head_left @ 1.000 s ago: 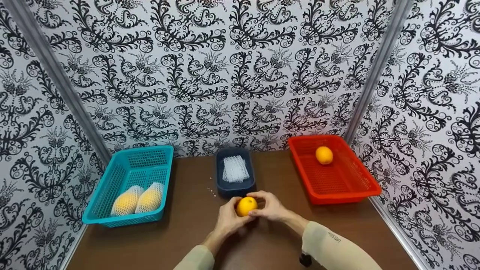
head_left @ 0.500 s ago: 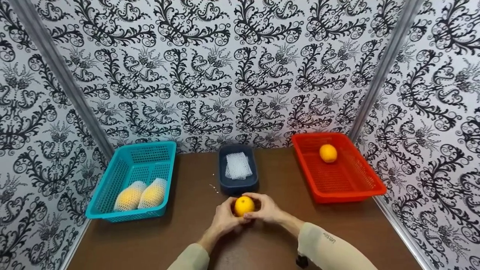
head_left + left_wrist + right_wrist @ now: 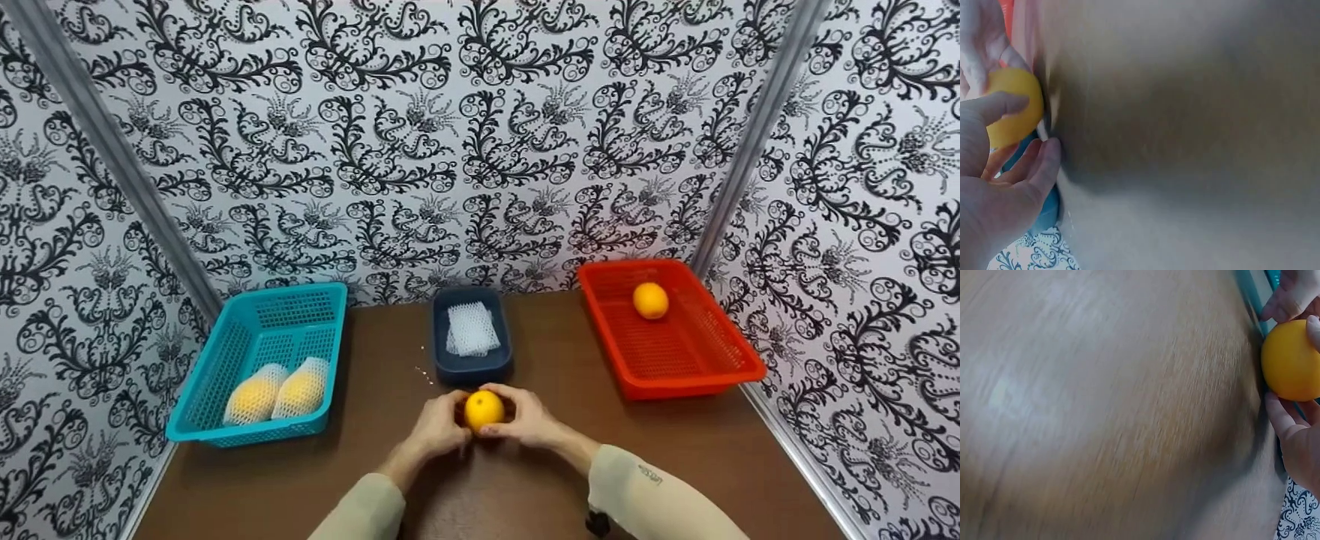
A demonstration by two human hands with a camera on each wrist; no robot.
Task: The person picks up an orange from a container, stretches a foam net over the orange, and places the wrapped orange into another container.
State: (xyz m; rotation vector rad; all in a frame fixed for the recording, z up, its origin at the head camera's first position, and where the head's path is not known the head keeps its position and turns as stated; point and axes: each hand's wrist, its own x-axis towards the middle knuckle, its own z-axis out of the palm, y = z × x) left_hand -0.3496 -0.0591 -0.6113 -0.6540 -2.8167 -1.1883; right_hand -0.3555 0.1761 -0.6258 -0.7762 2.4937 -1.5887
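Observation:
In the head view an orange [image 3: 484, 411] is held up between both hands, just in front of the dark blue box. My right hand [image 3: 526, 420] grips it from the right, thumb on its near side, fingers behind. On its left is my left hand [image 3: 439, 426]; in the left wrist view its thumb [image 3: 1008, 107] lies across the orange [image 3: 1023, 125], while the other fingers [image 3: 1044, 160] are loosely bent and look apart from it. The right wrist view shows right-hand fingers [image 3: 1282, 417] under the orange [image 3: 1289, 363] and left-hand fingertips close by its opposite side.
White foam nets [image 3: 472, 330] lie in the dark blue box [image 3: 471, 372]. At left, a teal basket [image 3: 251, 435] holds two net-wrapped fruits [image 3: 277, 394]. The red basket [image 3: 686, 388] at right holds another orange [image 3: 650, 301]. Patterned walls surround the brown table [image 3: 390, 337].
My left hand has shifted left and its thumb has drawn back from beneath the orange. The orange stays in my right hand, slightly farther left in the view.

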